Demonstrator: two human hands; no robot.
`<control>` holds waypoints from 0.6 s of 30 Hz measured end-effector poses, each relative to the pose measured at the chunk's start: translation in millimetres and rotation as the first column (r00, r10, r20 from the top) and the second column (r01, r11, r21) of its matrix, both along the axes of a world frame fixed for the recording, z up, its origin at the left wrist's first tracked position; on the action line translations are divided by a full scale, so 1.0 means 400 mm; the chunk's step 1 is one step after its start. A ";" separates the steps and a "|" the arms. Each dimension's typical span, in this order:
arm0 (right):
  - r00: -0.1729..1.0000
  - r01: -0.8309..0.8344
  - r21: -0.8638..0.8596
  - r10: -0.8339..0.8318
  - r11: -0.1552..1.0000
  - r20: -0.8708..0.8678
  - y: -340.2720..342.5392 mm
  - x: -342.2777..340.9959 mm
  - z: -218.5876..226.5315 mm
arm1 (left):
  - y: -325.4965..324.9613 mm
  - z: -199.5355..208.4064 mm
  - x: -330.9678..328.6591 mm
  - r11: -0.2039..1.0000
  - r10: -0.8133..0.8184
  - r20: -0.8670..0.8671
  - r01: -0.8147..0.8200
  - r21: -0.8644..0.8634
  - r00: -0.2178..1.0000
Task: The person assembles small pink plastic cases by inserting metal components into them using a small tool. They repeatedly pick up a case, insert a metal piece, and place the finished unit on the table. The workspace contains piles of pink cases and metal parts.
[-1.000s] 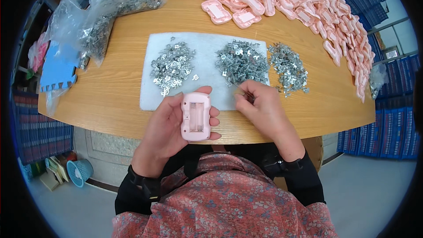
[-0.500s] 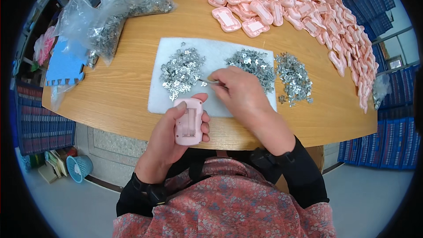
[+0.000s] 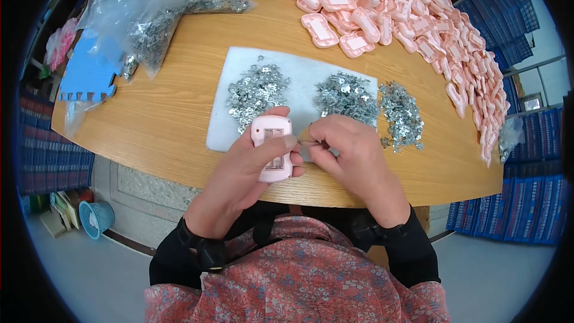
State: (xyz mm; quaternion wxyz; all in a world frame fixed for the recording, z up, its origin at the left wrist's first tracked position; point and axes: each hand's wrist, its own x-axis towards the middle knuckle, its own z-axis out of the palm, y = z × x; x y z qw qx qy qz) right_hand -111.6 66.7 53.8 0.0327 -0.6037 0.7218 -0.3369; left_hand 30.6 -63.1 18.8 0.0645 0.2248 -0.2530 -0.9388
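Note:
My left hand (image 3: 236, 170) grips a pale pink plastic casing (image 3: 276, 174) with a slotted rectangular compartment facing up. Its thumb lies across the compartment and its fingers wrap under the far side. Close beside it, my right hand (image 3: 359, 155) pinches thin metal tweezers (image 3: 308, 143), whose tips point at the left thumb. Whether the tips hold a small metal piece is too small to tell. Beyond both hands lies a white foam sheet (image 3: 305, 75), bearing a left pile of small silvery metal clips (image 3: 257, 96) and a second pile of metal pieces (image 3: 347, 97).
Another metal pile (image 3: 402, 116) lies on the wooden table (image 3: 197, 66) just right of the sheet. A large heap of pink casings (image 3: 412, 24) covers the far right. Clear bags of metal parts (image 3: 152, 36) rest at far left beside a blue foam mat (image 3: 89, 75).
My right hand has come back from beside the left clip pile to the pink casing, tweezers still in it. My left thumb has shifted from the casing's top end onto its compartment.

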 end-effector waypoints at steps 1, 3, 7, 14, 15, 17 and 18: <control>0.999 -0.017 -0.018 0.017 1.000 -0.028 0.007 0.001 0.005 | 0.003 -0.001 -0.007 1.000 -0.021 -0.001 0.021 0.002 1.000; 0.998 -0.040 -0.027 0.038 0.999 -0.056 0.023 -0.001 0.016 | 0.011 0.003 -0.016 0.999 -0.037 -0.016 0.037 -0.013 0.999; 0.998 -0.005 -0.048 0.008 0.999 0.057 0.057 -0.004 0.016 | 0.029 0.007 -0.034 0.995 -0.042 -0.022 0.040 -0.091 0.999; 0.676 0.145 0.269 -0.295 0.952 0.676 0.103 -0.010 0.019 | 0.072 0.003 -0.056 0.940 -0.029 -0.022 0.020 -0.342 0.999; 0.626 0.127 0.254 -0.276 0.959 0.730 0.107 -0.012 0.013 | 0.076 0.005 -0.058 0.933 -0.034 -0.022 0.024 -0.360 0.999; 0.516 0.095 0.221 -0.238 0.971 0.823 0.114 -0.018 -0.005 | 0.084 0.010 -0.061 0.928 -0.062 -0.021 0.050 -0.370 0.998; 0.499 0.125 0.177 -0.216 0.976 0.839 0.115 -0.015 -0.006 | 0.087 0.020 -0.061 0.928 -0.085 -0.018 0.073 -0.365 0.996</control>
